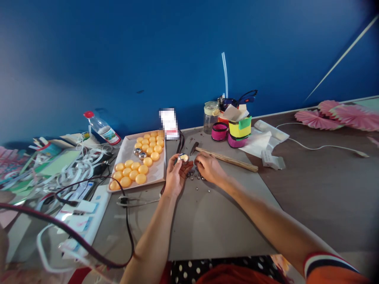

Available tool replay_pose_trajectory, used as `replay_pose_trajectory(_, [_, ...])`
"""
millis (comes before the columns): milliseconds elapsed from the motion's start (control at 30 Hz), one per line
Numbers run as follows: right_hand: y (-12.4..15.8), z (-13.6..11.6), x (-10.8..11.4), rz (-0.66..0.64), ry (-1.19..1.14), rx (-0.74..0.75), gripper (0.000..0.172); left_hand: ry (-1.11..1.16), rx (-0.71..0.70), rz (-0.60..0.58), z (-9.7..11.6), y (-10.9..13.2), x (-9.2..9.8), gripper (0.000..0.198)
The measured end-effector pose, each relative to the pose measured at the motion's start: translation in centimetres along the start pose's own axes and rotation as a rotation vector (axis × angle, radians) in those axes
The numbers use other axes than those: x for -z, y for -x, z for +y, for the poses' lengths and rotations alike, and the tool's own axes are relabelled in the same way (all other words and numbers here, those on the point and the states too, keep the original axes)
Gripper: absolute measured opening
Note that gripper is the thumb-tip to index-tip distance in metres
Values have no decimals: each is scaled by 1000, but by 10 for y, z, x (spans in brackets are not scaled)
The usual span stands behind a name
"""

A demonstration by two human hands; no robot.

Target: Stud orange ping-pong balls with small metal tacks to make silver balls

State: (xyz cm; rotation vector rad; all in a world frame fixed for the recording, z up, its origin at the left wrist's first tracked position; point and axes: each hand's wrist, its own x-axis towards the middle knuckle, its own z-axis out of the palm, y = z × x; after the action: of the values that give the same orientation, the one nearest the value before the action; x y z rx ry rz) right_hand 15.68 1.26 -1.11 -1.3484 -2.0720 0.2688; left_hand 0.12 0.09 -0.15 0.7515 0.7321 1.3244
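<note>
From my end of the head camera, I see the left hand [174,177] gripping a silver ball [183,159] with a pale patch, held over the table [207,225]. The right hand [211,167] is just beside it, fingers drawn in narrow near loose silver bits [197,177]; I cannot tell whether they pinch any. I judge the step to be covering the ball with those bits, partway through. The next move, as I read it, calls for a steady left hold and 1 bit brought precisely to the pale patch.

A hammer [227,158] lies just beyond the right hand, its handle crowding that side. Beside the left hand, a tray [160,173] holds orange balls [141,179] and some shiny balls [143,156], limiting room there. A tangle of white cords [89,156] lies past the tray; a jar [211,123] and a yellow box [239,129] stand behind the hammer.
</note>
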Motion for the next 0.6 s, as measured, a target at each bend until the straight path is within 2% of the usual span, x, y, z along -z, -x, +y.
replay_pose_trajectory(100, [1,2,-1,-18,-80,-53,19,0,2,7,0,0,0,36])
replay_pose_trajectory(233, [2,-2,1,-76,-44,-65,17,2,8,9,1,0,0,36])
replay_pose_trajectory(333, [1,-5,1,-26,-135,-103,16,8,7,8,1,0,0,37])
replay_pose_trajectory(400, [-1,-6,1,13,-337,-224,13,8,5,10,2,1,-1,36])
replay_pose_trajectory(500, [-4,-10,2,2,-776,-431,5,0,6,10,2,1,-1,35])
replay_pose_trajectory(600, [-6,-14,4,-35,-1097,-473,12,9,3,13,2,1,0,35])
